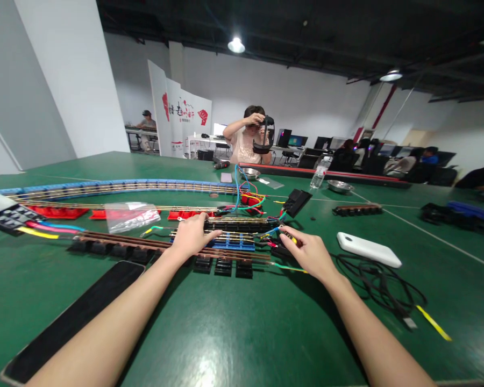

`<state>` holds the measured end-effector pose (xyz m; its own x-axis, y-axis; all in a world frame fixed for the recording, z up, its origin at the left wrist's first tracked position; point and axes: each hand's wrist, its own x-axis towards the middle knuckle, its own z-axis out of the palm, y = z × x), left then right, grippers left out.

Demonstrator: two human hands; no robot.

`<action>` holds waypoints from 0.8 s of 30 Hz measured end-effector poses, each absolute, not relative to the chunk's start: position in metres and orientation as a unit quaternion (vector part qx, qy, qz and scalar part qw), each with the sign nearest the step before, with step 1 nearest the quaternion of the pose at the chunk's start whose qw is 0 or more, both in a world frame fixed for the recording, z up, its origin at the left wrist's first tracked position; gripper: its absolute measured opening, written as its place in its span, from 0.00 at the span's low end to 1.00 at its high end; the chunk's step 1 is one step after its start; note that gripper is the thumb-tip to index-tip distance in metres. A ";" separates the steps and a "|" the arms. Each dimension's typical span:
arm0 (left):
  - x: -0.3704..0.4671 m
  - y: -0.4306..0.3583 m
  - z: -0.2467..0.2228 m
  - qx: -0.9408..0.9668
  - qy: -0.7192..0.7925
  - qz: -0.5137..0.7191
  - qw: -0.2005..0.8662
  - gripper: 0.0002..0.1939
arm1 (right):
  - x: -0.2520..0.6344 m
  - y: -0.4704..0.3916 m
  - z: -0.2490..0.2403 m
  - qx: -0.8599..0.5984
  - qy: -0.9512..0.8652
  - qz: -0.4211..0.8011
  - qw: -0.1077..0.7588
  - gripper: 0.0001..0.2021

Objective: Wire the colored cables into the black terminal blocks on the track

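My left hand (191,236) lies over the track pieces, its thumb and fingers closed about the left end of a black track section (242,221) with brass-coloured rails. Beneath it runs a blue track section (236,240), and nearer me a longer brown-railed track (125,242) on black supports. At the right end of the black section, my right hand (308,252) pinches a small tool with a yellow-and-black handle (289,235), which looks like a screwdriver; its tip is hidden. Blue, red and green wires (262,204) lead to a black box (297,202) just beyond.
A black mat (76,317) lies left. To the right are a white power bank (369,250), a coiled black cable (381,285) and a yellow strip (433,322). Further back stand a bottle (320,172) and metal bowl (340,186). A person (248,134) across holds a headset.
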<state>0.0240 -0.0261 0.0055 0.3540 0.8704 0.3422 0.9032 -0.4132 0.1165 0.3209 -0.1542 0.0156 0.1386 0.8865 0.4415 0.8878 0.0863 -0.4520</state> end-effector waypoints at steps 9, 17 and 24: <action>0.025 -0.028 0.006 -0.821 -0.538 -0.185 0.051 0.28 | 0.325 -0.151 0.020 -0.665 -0.504 0.210 0.510 0.35; 0.026 -0.029 0.008 -0.819 -0.542 -0.181 0.053 0.28 | 0.325 -0.152 0.028 -0.553 -0.374 0.442 0.599 0.21; 0.027 -0.030 0.009 -0.818 -0.545 -0.174 0.059 0.30 | 0.324 -0.149 0.029 -0.497 -0.267 0.511 0.649 0.15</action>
<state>0.0268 -0.0302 0.0088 0.3457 0.8708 0.3497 0.9120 -0.3994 0.0931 0.3239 -0.1492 0.0292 0.3352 0.9283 -0.1613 -0.3983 -0.0155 -0.9171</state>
